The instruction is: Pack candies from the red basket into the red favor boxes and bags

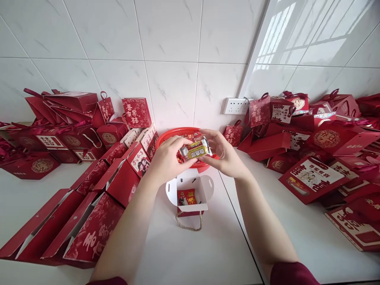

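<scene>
Above the red basket, my left hand (172,156) pinches the left end of a wrapped snack bar (194,150) with a gold-and-silver wrapper and printed characters. My right hand (224,154) curls around its right end, thumb below and fingers above; part of its grip is hidden. Behind and beneath both hands is a red plastic basket (162,137) filled with small red-wrapped items, mostly covered by the hands. Nearer to me stands an open gift box (190,182), white inside, with red packets (187,197) at its bottom and a rope handle (190,227) hanging at the front.
Rows of red gift boxes (95,233) stand at the left, with more boxes (59,142) piled behind. Another heap of red boxes (332,134) fills the right side. A white power strip (236,106) sits against the tiled wall (169,35).
</scene>
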A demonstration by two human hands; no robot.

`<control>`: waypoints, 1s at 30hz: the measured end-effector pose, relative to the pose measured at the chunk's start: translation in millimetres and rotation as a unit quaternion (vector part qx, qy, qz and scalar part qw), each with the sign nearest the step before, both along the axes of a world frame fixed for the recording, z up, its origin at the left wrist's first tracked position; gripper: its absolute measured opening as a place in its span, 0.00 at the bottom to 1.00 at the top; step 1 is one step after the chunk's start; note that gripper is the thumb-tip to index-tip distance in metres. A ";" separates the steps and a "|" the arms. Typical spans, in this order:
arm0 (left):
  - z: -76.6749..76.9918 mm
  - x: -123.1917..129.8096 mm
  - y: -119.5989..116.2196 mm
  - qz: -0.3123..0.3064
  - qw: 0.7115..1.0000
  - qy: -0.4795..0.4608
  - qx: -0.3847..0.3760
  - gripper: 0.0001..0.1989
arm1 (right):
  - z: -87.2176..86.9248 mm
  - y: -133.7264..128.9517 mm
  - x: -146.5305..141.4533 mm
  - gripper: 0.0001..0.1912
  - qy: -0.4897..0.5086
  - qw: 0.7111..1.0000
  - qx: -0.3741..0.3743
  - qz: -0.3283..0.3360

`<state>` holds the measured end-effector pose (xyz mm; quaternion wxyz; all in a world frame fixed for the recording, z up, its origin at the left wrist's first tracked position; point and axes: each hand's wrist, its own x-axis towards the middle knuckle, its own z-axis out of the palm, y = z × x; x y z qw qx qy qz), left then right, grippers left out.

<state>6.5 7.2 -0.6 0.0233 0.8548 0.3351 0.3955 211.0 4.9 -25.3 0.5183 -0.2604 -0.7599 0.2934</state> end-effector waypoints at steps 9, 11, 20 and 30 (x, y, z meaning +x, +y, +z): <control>5.7 -0.7 -7.3 -0.045 0.996 -0.040 -0.060 0.14 | 8.2 -9.0 6.7 0.25 0.037 0.999 -0.013 0.034; 5.5 0.3 -8.2 -0.037 0.997 -0.045 -0.058 0.14 | 8.9 -9.6 5.6 0.24 0.052 0.997 -0.033 0.055; -5.0 3.2 2.1 0.075 0.989 -0.010 0.125 0.12 | 4.6 -3.4 0.6 0.15 0.101 0.984 -0.142 -0.023; -3.8 5.4 0.6 -0.022 0.987 -0.051 -0.149 0.14 | 4.3 -5.2 3.7 0.14 -0.071 0.986 -0.041 -0.143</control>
